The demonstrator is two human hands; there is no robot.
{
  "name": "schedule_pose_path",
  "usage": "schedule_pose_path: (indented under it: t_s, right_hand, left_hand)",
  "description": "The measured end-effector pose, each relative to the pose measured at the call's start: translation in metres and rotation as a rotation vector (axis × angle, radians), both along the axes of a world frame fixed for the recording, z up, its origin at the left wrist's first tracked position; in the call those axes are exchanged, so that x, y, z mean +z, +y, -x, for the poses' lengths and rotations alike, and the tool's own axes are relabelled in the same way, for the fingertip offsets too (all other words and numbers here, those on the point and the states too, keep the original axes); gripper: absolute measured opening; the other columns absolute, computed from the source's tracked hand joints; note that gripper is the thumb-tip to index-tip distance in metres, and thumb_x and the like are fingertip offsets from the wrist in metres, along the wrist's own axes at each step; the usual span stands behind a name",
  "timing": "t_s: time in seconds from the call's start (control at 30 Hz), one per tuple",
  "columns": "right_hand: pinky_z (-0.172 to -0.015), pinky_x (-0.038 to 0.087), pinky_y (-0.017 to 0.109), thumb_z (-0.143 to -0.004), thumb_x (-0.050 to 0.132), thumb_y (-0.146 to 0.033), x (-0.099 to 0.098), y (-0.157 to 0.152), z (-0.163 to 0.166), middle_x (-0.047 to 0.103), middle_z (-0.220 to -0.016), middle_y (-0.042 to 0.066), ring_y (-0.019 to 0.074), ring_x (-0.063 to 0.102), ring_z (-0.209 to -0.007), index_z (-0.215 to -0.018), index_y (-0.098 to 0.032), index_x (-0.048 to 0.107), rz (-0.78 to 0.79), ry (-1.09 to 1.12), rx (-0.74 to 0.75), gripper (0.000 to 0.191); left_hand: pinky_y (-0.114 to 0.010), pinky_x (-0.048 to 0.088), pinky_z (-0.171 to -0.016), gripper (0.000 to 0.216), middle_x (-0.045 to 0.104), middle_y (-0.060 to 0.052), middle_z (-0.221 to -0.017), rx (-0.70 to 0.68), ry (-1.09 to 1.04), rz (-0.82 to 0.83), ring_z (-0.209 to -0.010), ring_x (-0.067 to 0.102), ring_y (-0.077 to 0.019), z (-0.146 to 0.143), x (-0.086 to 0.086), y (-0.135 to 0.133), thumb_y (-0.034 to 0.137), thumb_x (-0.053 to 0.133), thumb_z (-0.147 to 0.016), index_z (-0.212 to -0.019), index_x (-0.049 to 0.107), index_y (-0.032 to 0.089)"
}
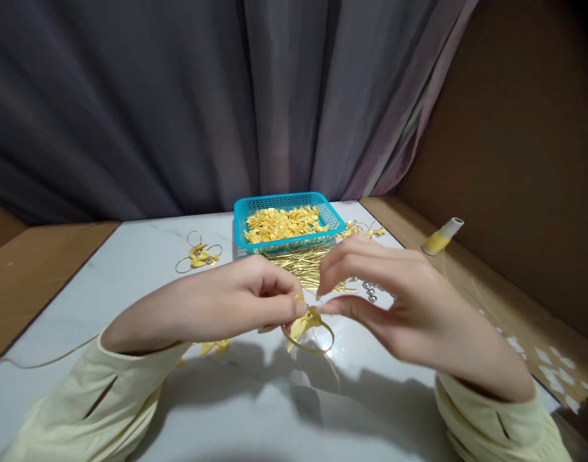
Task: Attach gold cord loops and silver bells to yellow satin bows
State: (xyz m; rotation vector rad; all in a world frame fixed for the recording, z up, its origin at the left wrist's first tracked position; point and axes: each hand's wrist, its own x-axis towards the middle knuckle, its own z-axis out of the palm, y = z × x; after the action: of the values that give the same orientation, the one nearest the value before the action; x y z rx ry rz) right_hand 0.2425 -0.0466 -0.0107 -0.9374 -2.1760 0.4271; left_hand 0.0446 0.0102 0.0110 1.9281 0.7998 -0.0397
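Observation:
My left hand [262, 298] pinches a yellow ribbon bow [301, 326] with a gold cord loop [317, 350] hanging below it, above the middle of the table. On the bow's right side, my right hand [383, 292] has its thumb tip at the knot, and a small gap shows between thumb and forefinger. A thin tail of ribbon or cord trails down from the bow. Under my left wrist lies another yellow ribbon piece [217, 347], partly covered. My left fingertips hide part of the bow's centre.
A blue basket [339, 226] of yellow ribbon pieces stands at the back, with a bundle of gold ties [298, 264] before it. Looped bows [202, 256] lie left, more [365, 229] right. Silver beads [370, 292] sit behind my right hand; a yellow-and-white tube [442, 237] stands right.

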Motion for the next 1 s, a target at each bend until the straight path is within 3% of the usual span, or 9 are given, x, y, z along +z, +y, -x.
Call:
schedule_pose_path:
  t_s: [0.2,0.53,0.77,1.0]
  right_hand:
    - [-0.076,0.04,0.035,-0.079,0.049,0.004,-0.004,-0.018,0.007,0.062,-0.089,0.007,0.0191,0.051,-0.083,-0.09,-0.014,0.061,-0.084,-0.175,-0.043,0.024]
    - [-0.075,0.037,0.036,-0.081,0.05,0.003,-0.012,-0.019,0.012,0.06,-0.089,0.008,0.0211,0.05,-0.082,-0.087,-0.01,0.062,-0.186,-0.186,-0.138,0.019]
    - [-0.071,0.035,0.037,-0.082,0.046,0.002,-0.012,-0.019,0.02,0.062,-0.077,0.01,0.0215,0.05,-0.074,-0.077,-0.009,0.064,-0.289,-0.172,-0.193,0.022]
    - [-0.071,0.034,0.037,-0.081,0.047,0.001,-0.012,-0.016,0.017,0.06,-0.078,0.009,0.0211,0.05,-0.075,-0.078,-0.009,0.063,-0.252,-0.205,-0.152,0.019]
  left_hand:
    - [-0.019,0.025,-0.045,0.021,0.039,0.006,-0.055,0.014,-0.04,-0.02,-0.051,0.034,-0.0081,0.001,-0.002,0.002,0.02,0.049,-0.081,-0.061,0.052,0.017]
    - [-0.019,0.027,-0.045,0.027,0.039,0.006,-0.053,0.059,-0.031,-0.063,-0.049,0.034,-0.0079,-0.002,-0.001,0.002,0.026,0.049,-0.083,-0.058,0.048,0.017]
    - [-0.02,0.025,-0.044,0.026,0.036,0.006,-0.051,0.073,-0.021,-0.049,-0.047,0.032,-0.0085,-0.004,0.003,0.001,0.024,0.049,-0.08,-0.055,0.045,0.018]
    - [-0.019,0.024,-0.044,0.024,0.037,0.007,-0.051,0.092,0.0,-0.062,-0.048,0.032,-0.0079,-0.003,-0.001,0.001,0.022,0.05,-0.079,-0.056,0.047,0.017]
